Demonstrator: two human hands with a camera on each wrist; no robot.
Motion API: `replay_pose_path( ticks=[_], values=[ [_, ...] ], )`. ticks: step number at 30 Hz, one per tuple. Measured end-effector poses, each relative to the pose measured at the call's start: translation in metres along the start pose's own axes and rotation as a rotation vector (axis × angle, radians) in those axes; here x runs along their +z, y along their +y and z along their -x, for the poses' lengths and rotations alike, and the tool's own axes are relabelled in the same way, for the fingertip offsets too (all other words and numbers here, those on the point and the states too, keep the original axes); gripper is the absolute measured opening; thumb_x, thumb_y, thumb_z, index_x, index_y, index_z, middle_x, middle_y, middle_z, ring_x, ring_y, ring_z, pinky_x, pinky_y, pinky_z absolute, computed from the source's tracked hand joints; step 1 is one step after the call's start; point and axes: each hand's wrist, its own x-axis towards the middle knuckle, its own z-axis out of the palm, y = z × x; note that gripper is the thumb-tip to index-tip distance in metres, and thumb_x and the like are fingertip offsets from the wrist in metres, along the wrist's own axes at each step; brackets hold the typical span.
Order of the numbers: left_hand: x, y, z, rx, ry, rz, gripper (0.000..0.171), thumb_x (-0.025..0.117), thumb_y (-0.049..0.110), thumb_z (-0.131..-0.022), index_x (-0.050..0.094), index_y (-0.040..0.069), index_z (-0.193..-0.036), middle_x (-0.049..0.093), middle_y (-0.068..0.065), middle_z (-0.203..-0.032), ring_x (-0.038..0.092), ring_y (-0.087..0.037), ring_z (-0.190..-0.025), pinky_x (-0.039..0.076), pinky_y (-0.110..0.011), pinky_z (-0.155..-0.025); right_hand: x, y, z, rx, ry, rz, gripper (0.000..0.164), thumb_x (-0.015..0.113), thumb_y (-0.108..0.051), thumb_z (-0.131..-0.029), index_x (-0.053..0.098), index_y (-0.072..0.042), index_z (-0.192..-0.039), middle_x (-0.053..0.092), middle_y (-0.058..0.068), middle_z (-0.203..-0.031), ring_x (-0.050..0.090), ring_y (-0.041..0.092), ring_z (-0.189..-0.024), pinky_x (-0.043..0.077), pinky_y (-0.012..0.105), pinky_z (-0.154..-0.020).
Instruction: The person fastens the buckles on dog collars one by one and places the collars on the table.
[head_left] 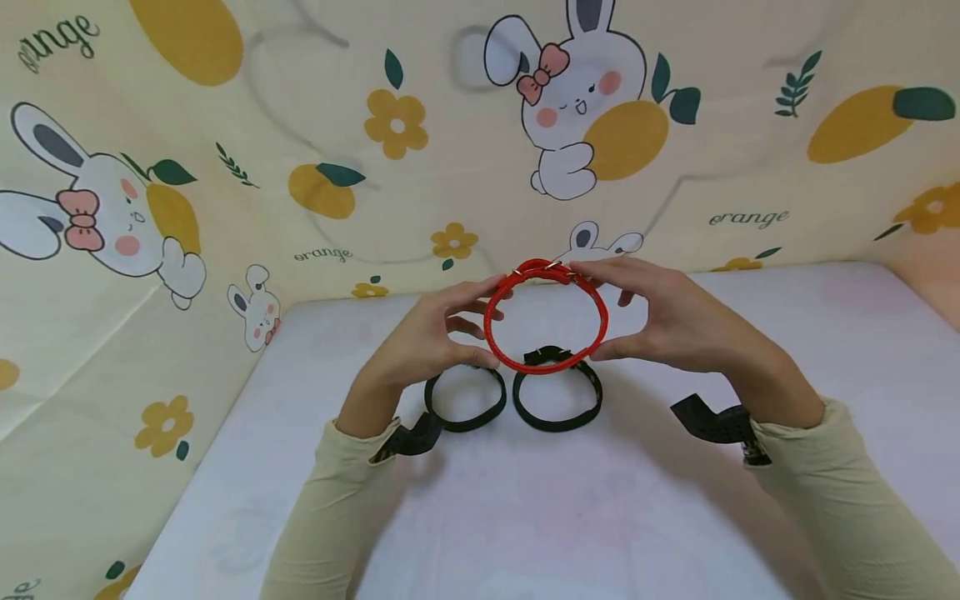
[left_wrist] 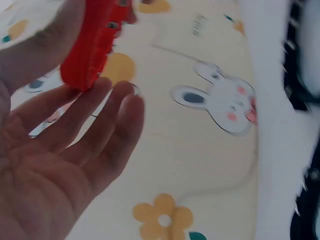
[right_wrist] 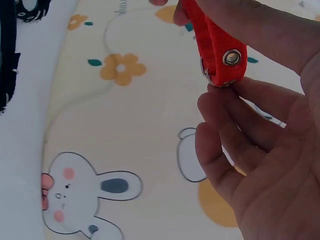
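Observation:
A red buckle collar point(head_left: 542, 271), fastened into a loop, is held up above the table between both hands. My left hand point(head_left: 431, 333) pinches its left side; in the left wrist view the thumb and fingertips meet the red band point(left_wrist: 90, 55), and the other fingers stay spread. On the opposite side my right hand point(head_left: 675, 321) holds the collar with thumb and fingertips. A metal eyelet point(right_wrist: 232, 57) and part of the buckle show there. Below, on the table, lie two black collars, the left one point(head_left: 465, 426) partly behind my left hand and the right one point(head_left: 555, 426) overlapped by the red loop.
The white tabletop point(head_left: 570, 517) meets a wall covering point(head_left: 450, 192) printed with rabbits, flowers and oranges at the back and left. Black straps point(head_left: 708, 419) sit at both wrists, with loose ends sticking out near the cuffs.

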Motion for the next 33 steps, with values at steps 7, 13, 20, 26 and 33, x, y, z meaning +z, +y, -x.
replay_pose_path(
  ticks=[7,13,20,26,33],
  values=[
    [-0.001,-0.020,-0.012,-0.093,0.056,-0.104,0.084,0.087,0.004,-0.073,0.050,0.019,-0.146,0.060,-0.002,-0.138,0.060,-0.022,-0.119,0.055,-0.040,-0.094,0.026,0.025,-0.011,0.098,-0.029,-0.041,0.088,0.089,-0.020,-0.074,0.045,-0.027,-0.150,0.061,-0.002,-0.136,0.053,0.017,-0.116,0.051,0.041,-0.086],
    [-0.011,-0.048,-0.021,-0.189,0.056,-0.177,0.082,0.089,0.006,-0.072,0.053,0.019,-0.144,0.058,-0.002,-0.140,0.057,-0.024,-0.122,0.055,-0.042,-0.095,0.056,0.045,-0.036,0.170,-0.092,-0.070,0.087,0.088,-0.021,-0.076,0.044,-0.026,-0.151,0.062,0.001,-0.133,0.055,0.022,-0.114,0.053,0.039,-0.084],
    [-0.012,-0.071,-0.033,-0.248,0.053,-0.192,0.081,0.088,0.007,-0.074,0.051,0.021,-0.145,0.059,-0.002,-0.140,0.058,-0.024,-0.121,0.057,-0.040,-0.091,0.062,0.058,-0.052,0.209,-0.149,-0.070,0.090,0.088,-0.016,-0.075,0.042,-0.019,-0.152,0.058,0.004,-0.143,0.060,0.027,-0.108,0.052,0.036,-0.082],
    [-0.018,-0.085,-0.039,-0.316,0.047,-0.211,0.078,0.086,0.005,-0.075,0.051,0.016,-0.144,0.059,-0.006,-0.139,0.057,-0.027,-0.123,0.057,-0.041,-0.091,0.072,0.068,-0.069,0.235,-0.230,-0.097,0.090,0.086,-0.014,-0.077,0.038,-0.016,-0.154,0.053,0.006,-0.149,0.062,0.034,-0.109,0.056,0.034,-0.078],
    [-0.020,-0.102,-0.050,-0.440,0.009,-0.269,0.076,0.086,0.009,-0.076,0.052,0.015,-0.144,0.055,-0.005,-0.142,0.055,-0.027,-0.128,0.055,-0.044,-0.097,0.082,0.076,-0.083,0.277,-0.292,-0.111,0.089,0.084,-0.012,-0.078,0.038,-0.014,-0.154,0.053,0.011,-0.148,0.064,0.030,-0.111,0.057,0.035,-0.084]
  ],
)
